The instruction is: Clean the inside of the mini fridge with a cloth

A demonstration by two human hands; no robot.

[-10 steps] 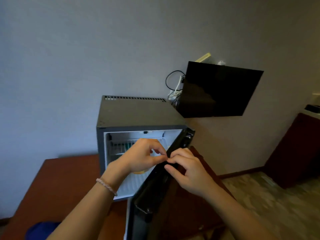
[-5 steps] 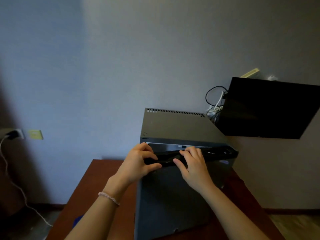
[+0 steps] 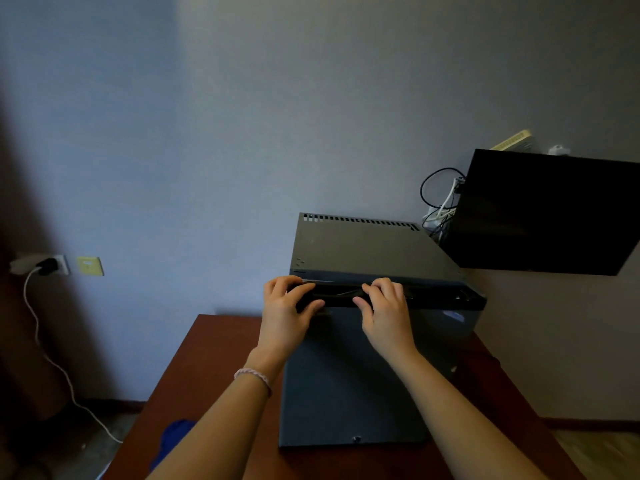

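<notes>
A dark grey mini fridge (image 3: pixel 363 247) stands on a brown table (image 3: pixel 214 358). Its door (image 3: pixel 346 393) sits against the cabinet, so the inside is hidden. My left hand (image 3: pixel 284 313) grips the black top edge of the door near its left corner, fingers over the top and thumb underneath. My right hand (image 3: pixel 384 313) grips the same edge a little further right. A blue cloth (image 3: pixel 173 434) lies on the table at the lower left, partly hidden behind my left forearm.
A black screen (image 3: pixel 540 209) hangs on the wall right of the fridge, with tangled cables (image 3: pixel 440 202) beside it. At the left, a wall socket (image 3: pixel 52 265) holds a plug whose white cord (image 3: pixel 52 362) runs down to the floor.
The fridge door has swung from open to against the cabinet, with both hands on its top edge. The white interior is no longer visible, and my view has turned left.
</notes>
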